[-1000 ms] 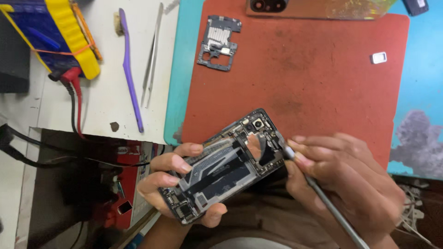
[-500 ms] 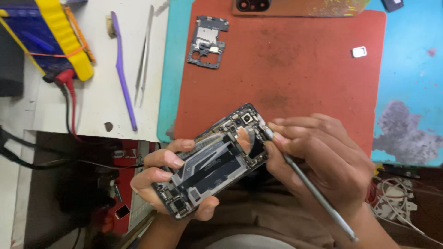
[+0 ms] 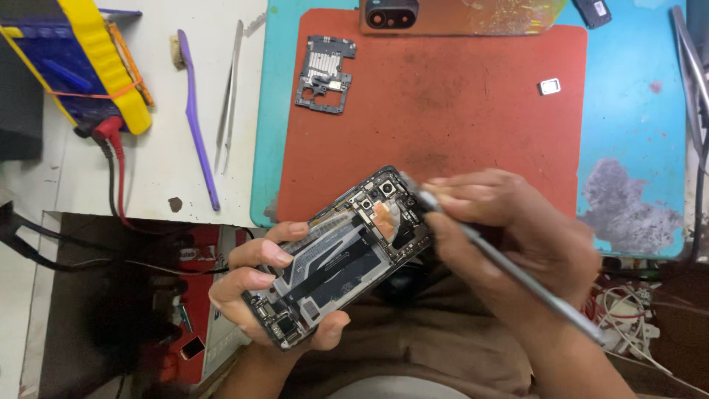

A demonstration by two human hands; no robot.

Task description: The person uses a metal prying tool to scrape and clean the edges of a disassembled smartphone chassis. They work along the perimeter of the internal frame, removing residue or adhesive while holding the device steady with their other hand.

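Note:
My left hand (image 3: 255, 284) cradles an opened smartphone (image 3: 336, 255) with its back cover off, so its boards, cameras and black flex cables show. My right hand (image 3: 517, 240) grips a long thin grey metal tool (image 3: 517, 277). The tool's tip rests at the phone's upper end, beside the camera modules. Both hands hover just below the front edge of a red work mat (image 3: 443, 111).
On the mat lie a small metal shield plate (image 3: 325, 74), a tiny white tray (image 3: 549, 86) and a phone back cover (image 3: 458, 15). To the left are tweezers (image 3: 230, 81), a purple brush (image 3: 196, 111) and a yellow-blue meter (image 3: 81, 63) with red and black leads. Loose wires (image 3: 628, 303) lie at right.
The view has shifted a little, so the mat and tools sit lower in the frame. My right hand has brought the tool's tip closer over the phone's camera end. My left hand keeps its hold.

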